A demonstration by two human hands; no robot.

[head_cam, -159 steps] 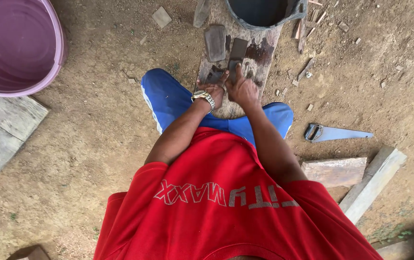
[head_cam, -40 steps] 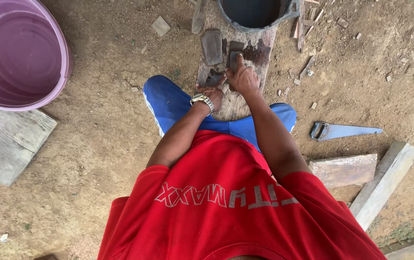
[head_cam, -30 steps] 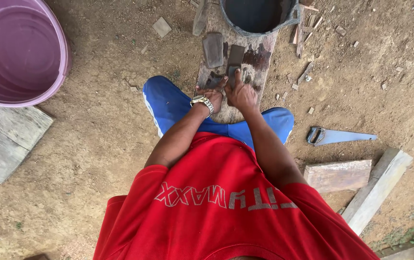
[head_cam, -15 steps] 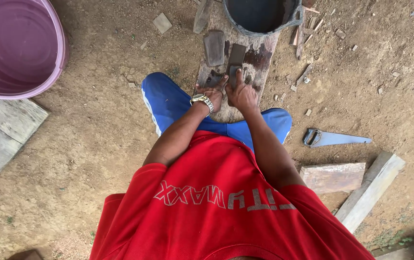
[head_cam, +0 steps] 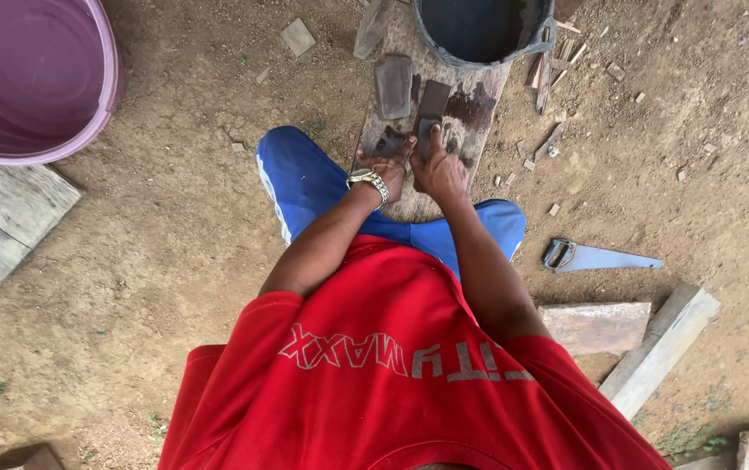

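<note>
Both hands (head_cam: 418, 165) pressed on plank (head_cam: 409, 196), held object unclear, bucket (head_cam: 483, 30) cropped

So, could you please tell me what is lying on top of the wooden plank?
On the plank: two flat stones, the bucket, both hands. What they press is covered.

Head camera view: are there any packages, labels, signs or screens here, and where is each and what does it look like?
Print on the red shirt: pale grey block letters across the chest, bottom centre, upside down to the camera.
Packages, signs, screens: none in view.
Wristwatch on the left hand, beside the right hand: a small silver-and-gold band; its face is too small to make out.
</note>
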